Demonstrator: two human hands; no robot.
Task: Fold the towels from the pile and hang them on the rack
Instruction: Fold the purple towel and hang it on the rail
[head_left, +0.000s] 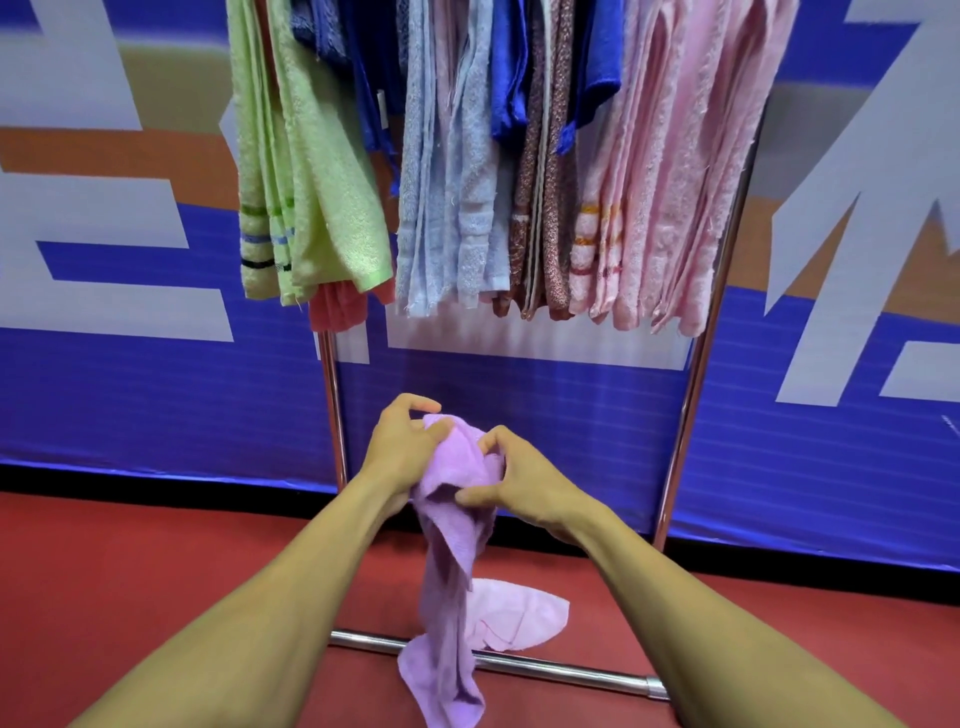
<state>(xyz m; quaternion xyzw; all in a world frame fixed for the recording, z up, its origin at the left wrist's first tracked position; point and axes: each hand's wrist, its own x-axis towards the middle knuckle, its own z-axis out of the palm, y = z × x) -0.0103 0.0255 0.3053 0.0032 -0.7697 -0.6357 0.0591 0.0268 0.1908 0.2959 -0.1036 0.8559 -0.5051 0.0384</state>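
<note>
Both hands meet just below the middle of the frame, gripping the bunched upper end of a lilac towel (451, 525). The left hand (402, 449) closes around the towel's top from the left side of the picture, thumb and fingers curled over the cloth. The right hand (524, 486) pinches the fabric from the right, its fingertips pressed into the folds just beside the left hand's. Both bare forearms reach in from the bottom corners of the frame.

The lilac towel is not folded; it hangs down from the hands in a loose twisted strip, and its lower end drapes in front of the bottom bar (545, 667) of the rack in the lower centre. Whether the tip touches the floor cannot be told. Behind that strip, a paler pink cloth (519, 613) lies crumpled on the red floor (130, 561), just beyond the bar.

The rack's two chrome uprights (696, 374) rise on either side of the hands toward the top of the frame. Across the upper half many towels hang side by side: green towels (311, 182) with striped borders at the upper left, a coral one (337, 309) peeking out beneath them, dark blue towels (602, 62) at the top, light blue towels (457, 208) in the centre, a speckled brown-red towel (545, 218) next to them, and pink towels (670, 182) at the upper right. Behind the rack stands a blue banner (156, 405) with large pale and orange shapes.
</note>
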